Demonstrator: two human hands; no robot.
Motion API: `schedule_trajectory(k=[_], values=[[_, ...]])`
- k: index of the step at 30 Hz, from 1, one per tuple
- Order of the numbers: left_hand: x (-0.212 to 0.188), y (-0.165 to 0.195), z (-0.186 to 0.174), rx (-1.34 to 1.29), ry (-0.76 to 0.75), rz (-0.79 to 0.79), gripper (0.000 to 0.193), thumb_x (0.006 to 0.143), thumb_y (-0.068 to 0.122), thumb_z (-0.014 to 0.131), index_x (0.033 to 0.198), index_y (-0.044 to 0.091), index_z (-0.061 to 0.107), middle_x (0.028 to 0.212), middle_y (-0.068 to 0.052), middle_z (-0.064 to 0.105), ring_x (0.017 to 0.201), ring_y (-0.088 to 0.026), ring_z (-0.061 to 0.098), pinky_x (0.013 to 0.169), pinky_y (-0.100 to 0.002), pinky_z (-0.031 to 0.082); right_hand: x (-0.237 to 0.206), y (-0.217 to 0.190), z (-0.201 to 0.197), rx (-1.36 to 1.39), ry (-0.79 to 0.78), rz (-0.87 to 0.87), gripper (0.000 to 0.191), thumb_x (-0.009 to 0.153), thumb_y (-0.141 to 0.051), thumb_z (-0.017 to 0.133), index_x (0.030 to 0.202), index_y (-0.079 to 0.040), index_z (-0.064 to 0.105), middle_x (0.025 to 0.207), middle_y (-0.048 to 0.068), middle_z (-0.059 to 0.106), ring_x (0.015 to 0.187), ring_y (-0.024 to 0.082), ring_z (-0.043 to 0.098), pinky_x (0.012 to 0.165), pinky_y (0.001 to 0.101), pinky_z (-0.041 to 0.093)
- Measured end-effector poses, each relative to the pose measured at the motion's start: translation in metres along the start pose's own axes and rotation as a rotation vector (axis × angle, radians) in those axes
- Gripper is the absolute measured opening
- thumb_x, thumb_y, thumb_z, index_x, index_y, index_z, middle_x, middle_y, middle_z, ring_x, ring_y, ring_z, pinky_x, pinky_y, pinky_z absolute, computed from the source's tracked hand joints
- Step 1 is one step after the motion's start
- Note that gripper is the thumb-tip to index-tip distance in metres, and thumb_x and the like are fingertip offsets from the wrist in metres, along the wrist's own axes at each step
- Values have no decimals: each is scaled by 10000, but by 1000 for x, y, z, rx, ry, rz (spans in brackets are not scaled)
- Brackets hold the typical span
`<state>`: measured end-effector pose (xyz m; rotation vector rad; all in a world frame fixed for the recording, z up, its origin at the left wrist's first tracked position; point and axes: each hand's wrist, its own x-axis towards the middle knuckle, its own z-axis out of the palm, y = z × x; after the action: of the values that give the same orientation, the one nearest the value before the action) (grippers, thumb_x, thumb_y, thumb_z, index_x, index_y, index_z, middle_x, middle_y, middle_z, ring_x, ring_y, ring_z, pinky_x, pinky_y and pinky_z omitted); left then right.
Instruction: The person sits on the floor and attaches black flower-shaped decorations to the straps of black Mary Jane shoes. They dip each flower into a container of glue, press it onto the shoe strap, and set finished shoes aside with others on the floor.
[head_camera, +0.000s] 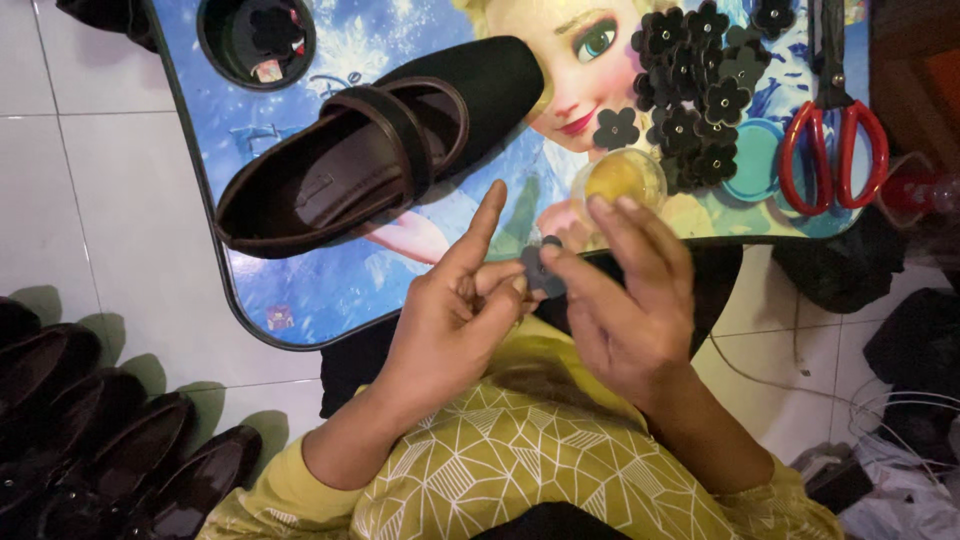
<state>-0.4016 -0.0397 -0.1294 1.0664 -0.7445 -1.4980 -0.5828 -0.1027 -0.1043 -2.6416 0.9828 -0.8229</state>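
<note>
Hands (455, 315) (625, 295) pinching dark flower piece (541, 268), face toward camera

Dim warm indoor light; I see glare on the glossy tray table (300, 300), soft shadows beside the floor shoes (110, 450), corners dark, slightly soft.

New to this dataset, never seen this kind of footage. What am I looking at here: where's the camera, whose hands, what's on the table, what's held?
There is no machine: a person works with bare hands, and the one camera sits on their head, looking down. The left hand and right hand together pinch a small dark flower between the fingertips. In front is a small table with a cartoon print. On it lie a dark shoe, a pile of flowers, a small yellow tub, red scissors and a round black dish. More shoes stand on the floor at lower left.
</note>
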Motion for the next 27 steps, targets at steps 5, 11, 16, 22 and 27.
schedule_trajectory(k=[5, 11, 16, 22, 27], values=[[-3, 0, -5, -70, 46, -39, 835, 1003, -48, 489, 1690, 146, 56, 1037, -55, 709, 896, -70, 645, 833, -230, 544, 0, -2, -2, 8, -30, -84, 380, 840, 36, 719, 1191, -93, 783, 1419, 201, 582, 1331, 412, 543, 1157, 462, 457], [-9, -4, -8, 8, 12, 11, 852, 1029, -53, 510, 1708, 133, 29, 1009, -84, 707, 887, -96, 648, 846, -246, 539, -4, -2, 0, -42, 4, -44, 396, 819, 44, 719, 1183, -94, 791, 1426, 204, 582, 1332, 411, 544, 1144, 463, 463], [-12, -6, -8, -82, 34, -22, 848, 1025, -49, 488, 1702, 136, 12, 1053, -87, 710, 911, -91, 646, 884, -266, 571, -8, -7, 1, 22, -20, -123, 361, 852, 19, 747, 1186, -111, 793, 1424, 187, 583, 1323, 396, 539, 1141, 452, 474], [-16, -7, -9, -58, 10, -27, 856, 1007, -48, 465, 1684, 144, -21, 1101, -93, 716, 916, -100, 663, 890, -266, 570, -10, -9, -3, -8, 0, -61, 394, 805, 33, 709, 1171, -88, 794, 1426, 210, 580, 1342, 411, 536, 1140, 480, 468], [-19, -9, -10, -84, 6, -15, 866, 1016, -46, 467, 1698, 152, -30, 1074, -108, 710, 912, -108, 648, 874, -271, 563, -10, -12, -3, 37, -18, -114, 350, 801, 11, 713, 1128, -85, 792, 1391, 211, 586, 1308, 415, 542, 1132, 479, 453]])
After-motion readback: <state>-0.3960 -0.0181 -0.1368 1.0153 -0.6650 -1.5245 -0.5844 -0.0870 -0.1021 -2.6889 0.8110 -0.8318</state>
